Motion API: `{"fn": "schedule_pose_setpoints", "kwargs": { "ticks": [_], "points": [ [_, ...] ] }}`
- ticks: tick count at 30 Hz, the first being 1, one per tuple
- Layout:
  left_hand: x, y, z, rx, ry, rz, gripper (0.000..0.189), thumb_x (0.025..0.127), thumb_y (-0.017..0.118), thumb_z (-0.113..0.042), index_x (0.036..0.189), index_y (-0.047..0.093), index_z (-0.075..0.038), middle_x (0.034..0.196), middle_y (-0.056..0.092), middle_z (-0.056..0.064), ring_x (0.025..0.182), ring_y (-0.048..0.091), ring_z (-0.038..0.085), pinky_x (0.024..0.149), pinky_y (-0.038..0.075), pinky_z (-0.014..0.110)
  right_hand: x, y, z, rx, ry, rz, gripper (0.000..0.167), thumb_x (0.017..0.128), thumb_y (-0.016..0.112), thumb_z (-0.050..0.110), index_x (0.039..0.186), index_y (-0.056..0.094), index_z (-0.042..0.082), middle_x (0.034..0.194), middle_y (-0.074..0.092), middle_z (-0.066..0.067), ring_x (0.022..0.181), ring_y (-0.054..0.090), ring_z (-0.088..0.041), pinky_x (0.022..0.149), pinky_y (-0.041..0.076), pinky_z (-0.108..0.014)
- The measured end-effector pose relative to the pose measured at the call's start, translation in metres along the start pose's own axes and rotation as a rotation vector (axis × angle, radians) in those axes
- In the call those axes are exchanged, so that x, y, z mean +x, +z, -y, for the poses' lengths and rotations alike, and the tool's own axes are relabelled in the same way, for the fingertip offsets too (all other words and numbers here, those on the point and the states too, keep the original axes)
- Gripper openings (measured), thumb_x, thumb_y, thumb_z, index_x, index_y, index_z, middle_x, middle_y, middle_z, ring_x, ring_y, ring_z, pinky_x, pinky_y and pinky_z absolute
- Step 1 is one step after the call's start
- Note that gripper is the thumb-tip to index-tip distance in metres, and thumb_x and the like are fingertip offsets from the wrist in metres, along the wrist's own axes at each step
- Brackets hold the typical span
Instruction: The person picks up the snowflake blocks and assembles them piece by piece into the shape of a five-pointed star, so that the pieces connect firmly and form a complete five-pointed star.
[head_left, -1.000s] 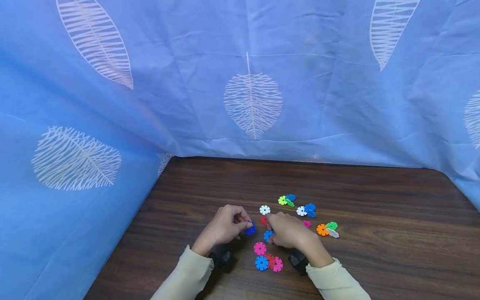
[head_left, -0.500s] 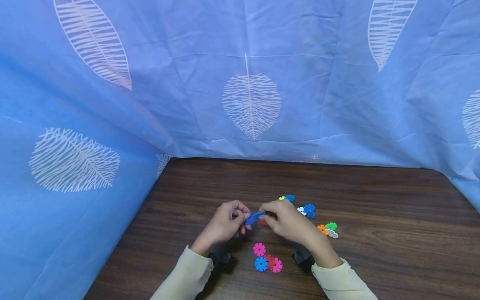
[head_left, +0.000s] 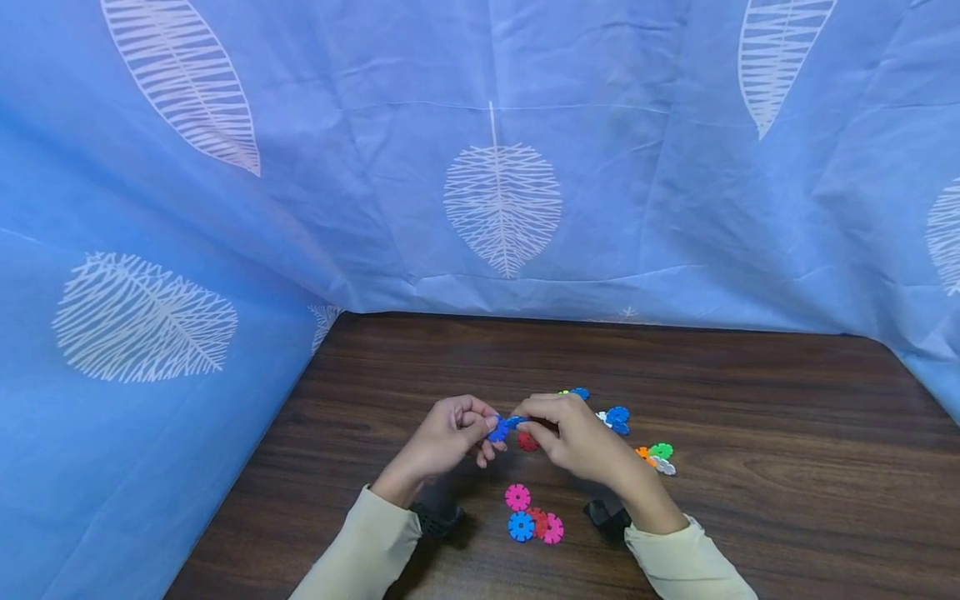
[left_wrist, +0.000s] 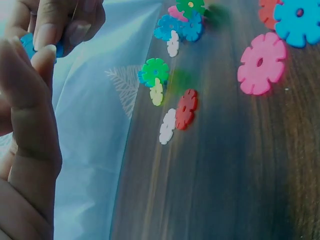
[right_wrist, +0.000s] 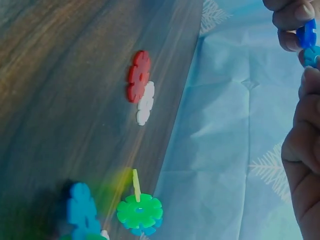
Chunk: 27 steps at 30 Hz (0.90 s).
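Between thumb and fingers, my left hand (head_left: 450, 437) pinches a dark blue notched plastic disc (head_left: 498, 430). My right hand (head_left: 573, 437) pinches a lighter blue notched disc (head_left: 516, 422), partly covered by its fingers. Edge to edge, the two discs meet above the table; in the right wrist view the dark blue disc (right_wrist: 306, 34) stands right at the lighter one (right_wrist: 312, 56). Below the hands lies a red disc (head_left: 528, 442), with a white disc (left_wrist: 168, 126) beside it in the left wrist view; the right hand hides that white one from the head view.
Nearer the person lie a pink disc (head_left: 517, 497) and a joined group with a blue disc (head_left: 521, 526), a red and another pink. Joined clusters sit to the right: yellow-green and blue (head_left: 578, 392), white and blue (head_left: 618, 417), orange, green and white (head_left: 661, 451). Blue curtain (head_left: 600, 208) borders the table.
My right hand has picked the lighter blue disc off the table and brought it up and left to the dark blue disc. Both hands have since risen slightly.
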<state>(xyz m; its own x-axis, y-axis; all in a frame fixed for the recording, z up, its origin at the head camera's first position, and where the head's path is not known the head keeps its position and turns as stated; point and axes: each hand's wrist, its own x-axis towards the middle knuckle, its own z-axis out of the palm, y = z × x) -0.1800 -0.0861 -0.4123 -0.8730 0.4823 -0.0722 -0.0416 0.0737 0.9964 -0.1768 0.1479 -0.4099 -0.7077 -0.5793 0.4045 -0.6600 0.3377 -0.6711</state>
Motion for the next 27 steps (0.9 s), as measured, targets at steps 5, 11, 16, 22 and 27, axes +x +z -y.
{"fn": "schedule_pose_setpoints", "kwargs": {
  "ticks": [5,11,16,22,27],
  "points": [
    [0.0,0.001,0.0,-0.002,0.006,0.003,0.014,0.108,0.052,-0.004,0.112,0.058,0.009,0.087,0.074,0.017,0.065,0.065,0.013,0.061,0.058,0.025,0.001,0.001,0.002,-0.043,-0.012,0.012,0.024,0.097,0.064,-0.009,0.109,0.076,0.009,0.087,0.063,0.008,0.058,0.045,-0.001,0.053,0.045,-0.022],
    [-0.001,0.009,0.0,-0.018,0.008,-0.027,0.011,0.105,0.057,-0.002,0.11,0.056,0.008,0.085,0.073,0.02,0.062,0.065,0.013,0.061,0.059,0.024,0.001,0.002,0.007,-0.14,0.019,-0.026,0.015,0.095,0.069,-0.007,0.096,0.076,0.007,0.078,0.06,0.009,0.061,0.045,-0.001,0.054,0.046,-0.022],
    [-0.002,0.017,-0.002,-0.024,-0.005,-0.06,0.009,0.102,0.06,0.002,0.106,0.057,0.01,0.081,0.073,0.017,0.062,0.07,0.015,0.066,0.063,0.034,0.003,0.003,0.014,-0.225,-0.006,-0.009,0.016,0.09,0.074,-0.008,0.085,0.073,0.007,0.072,0.054,0.009,0.061,0.045,-0.001,0.054,0.046,-0.02],
    [0.0,0.012,-0.006,-0.032,0.023,-0.051,0.013,0.102,0.06,0.002,0.109,0.056,0.012,0.085,0.073,0.021,0.067,0.074,0.024,0.069,0.063,0.038,0.004,0.001,0.016,-0.122,0.088,0.02,0.015,0.092,0.074,-0.004,0.107,0.074,0.0,0.074,0.062,0.002,0.058,0.049,-0.004,0.052,0.048,-0.022],
    [-0.001,0.004,-0.004,-0.038,-0.014,-0.05,0.012,0.104,0.059,0.0,0.111,0.055,0.009,0.09,0.075,0.023,0.072,0.076,0.022,0.074,0.063,0.039,-0.002,0.011,0.016,-0.042,0.373,0.215,0.046,0.091,0.08,0.007,0.131,0.059,-0.002,0.068,0.062,-0.001,0.054,0.058,-0.014,0.05,0.049,-0.026]
  ]
}}
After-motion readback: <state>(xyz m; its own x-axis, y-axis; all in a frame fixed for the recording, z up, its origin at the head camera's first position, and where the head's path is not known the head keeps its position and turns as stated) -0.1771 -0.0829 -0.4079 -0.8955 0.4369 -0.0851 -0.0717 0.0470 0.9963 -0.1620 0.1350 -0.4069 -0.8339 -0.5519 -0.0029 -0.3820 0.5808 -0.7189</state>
